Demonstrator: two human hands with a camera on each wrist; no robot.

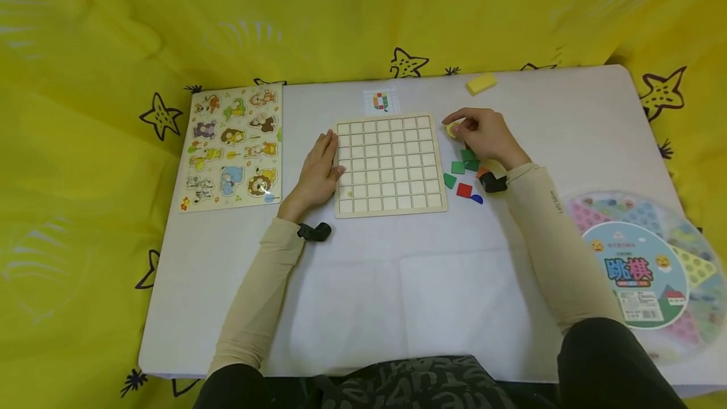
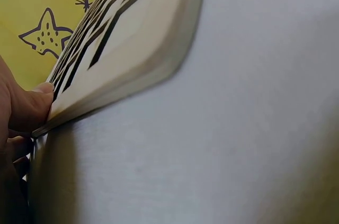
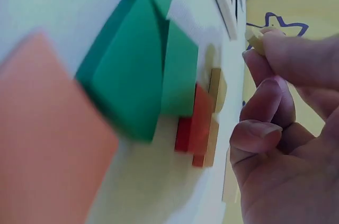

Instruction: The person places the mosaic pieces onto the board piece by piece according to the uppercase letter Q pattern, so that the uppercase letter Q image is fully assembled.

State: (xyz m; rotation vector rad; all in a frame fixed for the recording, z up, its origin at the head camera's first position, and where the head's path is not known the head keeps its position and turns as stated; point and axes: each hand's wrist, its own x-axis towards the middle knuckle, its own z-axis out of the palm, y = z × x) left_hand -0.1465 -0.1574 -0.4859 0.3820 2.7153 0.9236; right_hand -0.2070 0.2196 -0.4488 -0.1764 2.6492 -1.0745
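Observation:
A wooden grid board [image 1: 392, 151] with rows of square cells lies in the middle of the table. My left hand [image 1: 319, 169] rests at its left side, fingers extended along the edge; in the left wrist view the thumb [image 2: 34, 107] lies on the rim. Beyond the board's right edge, my right hand [image 1: 483, 134] pinches a small yellow piece [image 3: 256, 41] between thumb and index finger. Below that hand lie several green pieces [image 1: 457, 167], a red square [image 1: 464, 190], a blue half-round piece [image 1: 477, 199] and an orange piece [image 1: 481, 172], partly covered by the wrist camera.
Just behind the board is a small card [image 1: 380, 101] with a colored block pattern. A yellow block [image 1: 481, 84] sits near the back edge. An animal puzzle board [image 1: 250, 199] lies at left, and a round Chinese checkers set [image 1: 636, 276] at right. Yellow cloth [image 1: 341, 17] hangs behind.

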